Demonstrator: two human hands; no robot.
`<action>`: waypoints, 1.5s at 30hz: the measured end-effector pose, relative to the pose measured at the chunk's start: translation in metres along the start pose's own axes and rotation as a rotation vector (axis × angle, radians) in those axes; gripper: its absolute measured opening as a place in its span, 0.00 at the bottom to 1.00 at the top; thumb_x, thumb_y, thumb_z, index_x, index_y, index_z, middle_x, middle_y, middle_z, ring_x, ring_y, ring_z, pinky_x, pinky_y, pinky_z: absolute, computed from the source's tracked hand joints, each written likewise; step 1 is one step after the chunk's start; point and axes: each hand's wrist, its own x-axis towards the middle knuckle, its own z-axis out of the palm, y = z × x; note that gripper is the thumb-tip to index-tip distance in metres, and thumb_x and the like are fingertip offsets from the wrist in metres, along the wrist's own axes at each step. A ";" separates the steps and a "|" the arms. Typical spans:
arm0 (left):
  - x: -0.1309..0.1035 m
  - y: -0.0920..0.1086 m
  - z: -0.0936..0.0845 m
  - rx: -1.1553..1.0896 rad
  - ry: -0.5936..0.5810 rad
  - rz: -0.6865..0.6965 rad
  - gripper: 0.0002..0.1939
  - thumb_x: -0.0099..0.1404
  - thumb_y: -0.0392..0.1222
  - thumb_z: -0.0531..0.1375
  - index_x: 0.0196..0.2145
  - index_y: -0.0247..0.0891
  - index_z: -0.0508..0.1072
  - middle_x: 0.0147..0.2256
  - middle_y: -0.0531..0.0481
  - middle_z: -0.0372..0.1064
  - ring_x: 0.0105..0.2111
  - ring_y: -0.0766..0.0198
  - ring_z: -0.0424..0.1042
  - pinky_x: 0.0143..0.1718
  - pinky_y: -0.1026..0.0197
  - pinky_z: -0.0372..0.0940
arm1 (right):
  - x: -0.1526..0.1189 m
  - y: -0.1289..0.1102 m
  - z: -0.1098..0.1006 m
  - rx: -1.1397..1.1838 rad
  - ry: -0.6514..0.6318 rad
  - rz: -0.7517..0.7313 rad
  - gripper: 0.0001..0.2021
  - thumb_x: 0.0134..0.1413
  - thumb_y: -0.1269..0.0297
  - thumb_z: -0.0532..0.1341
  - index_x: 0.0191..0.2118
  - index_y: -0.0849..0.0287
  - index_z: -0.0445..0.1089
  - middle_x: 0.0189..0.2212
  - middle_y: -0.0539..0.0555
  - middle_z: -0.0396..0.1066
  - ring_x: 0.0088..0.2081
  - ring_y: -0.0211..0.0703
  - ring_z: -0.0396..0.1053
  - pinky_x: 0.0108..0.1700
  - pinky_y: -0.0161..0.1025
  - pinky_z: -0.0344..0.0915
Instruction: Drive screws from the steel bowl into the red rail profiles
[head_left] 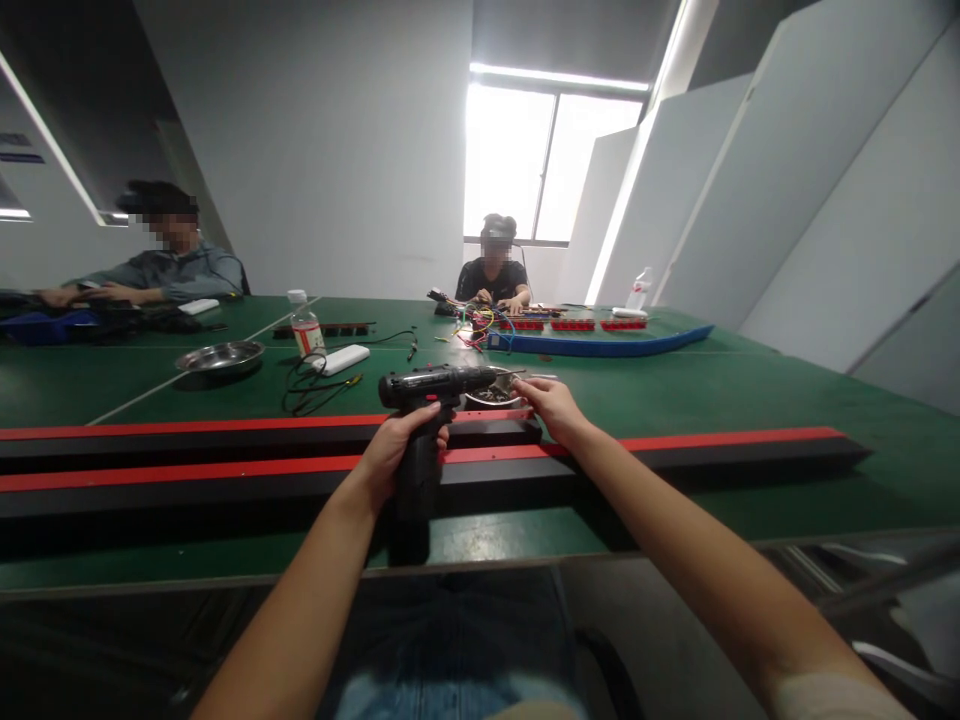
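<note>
My left hand is wrapped round the grip of a black cordless drill, whose bit points to the right. At the bit's tip, my right hand is closed in a pinch; what its fingers hold is too small to make out. Just behind the bit stands a round bowl with small dark pieces in it. Under my hands, two long black bars with red tops lie across the table, a nearer bar and a farther bar. The drill's lower end is in front of the nearer bar.
On the green table are a metal dish, a bottle, a white power bank with black cable, and a long blue strip. Behind lie coloured wires and red blocks. Two people sit at the table.
</note>
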 end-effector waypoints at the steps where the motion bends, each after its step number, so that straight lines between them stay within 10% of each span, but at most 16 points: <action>1: 0.000 0.000 0.000 0.014 0.003 0.001 0.11 0.64 0.42 0.65 0.37 0.28 0.76 0.26 0.47 0.74 0.20 0.67 0.73 0.20 0.67 0.69 | 0.001 0.002 0.000 0.017 0.030 0.001 0.18 0.46 0.49 0.71 0.33 0.61 0.77 0.31 0.57 0.77 0.26 0.38 0.67 0.24 0.35 0.59; 22: 0.004 -0.003 -0.006 0.078 -0.047 0.083 0.14 0.65 0.43 0.64 0.41 0.28 0.77 0.28 0.46 0.73 0.22 0.68 0.73 0.20 0.69 0.69 | 0.013 0.002 -0.008 0.469 0.012 0.050 0.17 0.43 0.54 0.75 0.31 0.58 0.71 0.26 0.48 0.71 0.23 0.32 0.62 0.24 0.30 0.62; 45: 0.005 -0.005 -0.007 0.114 -0.006 0.066 0.13 0.65 0.45 0.64 0.38 0.28 0.77 0.27 0.47 0.73 0.21 0.68 0.72 0.19 0.67 0.69 | 0.011 0.005 -0.001 0.241 0.059 0.001 0.17 0.50 0.48 0.68 0.30 0.58 0.67 0.24 0.49 0.68 0.23 0.35 0.62 0.25 0.33 0.58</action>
